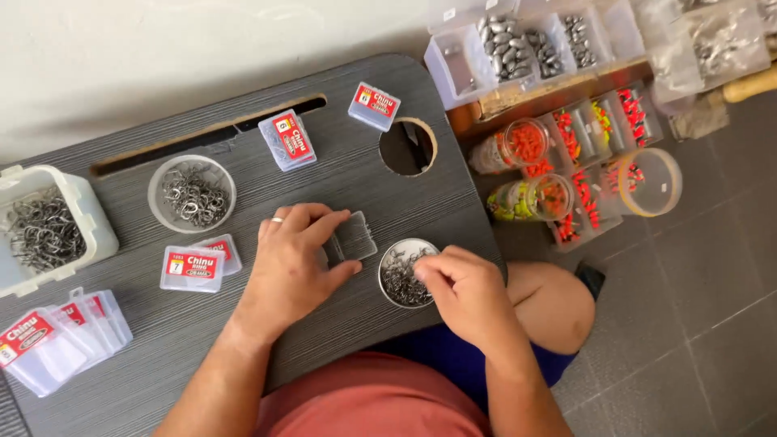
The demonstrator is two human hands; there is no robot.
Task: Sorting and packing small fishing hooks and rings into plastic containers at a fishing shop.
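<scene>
Seemingly hand (pixel 295 255) curled on clear box (pixel 353 237)

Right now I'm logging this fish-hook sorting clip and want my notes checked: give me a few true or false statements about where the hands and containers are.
1. The left hand holds a small clear plastic box. True.
2. The right hand reaches into the large white tub of hooks. False: its fingers are at the small round dish of hooks.
3. A ring is on the left hand. True.
4. The round cup holder hole in the lap desk holds a jar. False: it holds none.
5. The round bowl of hooks sits left of the left hand. True.
</scene>
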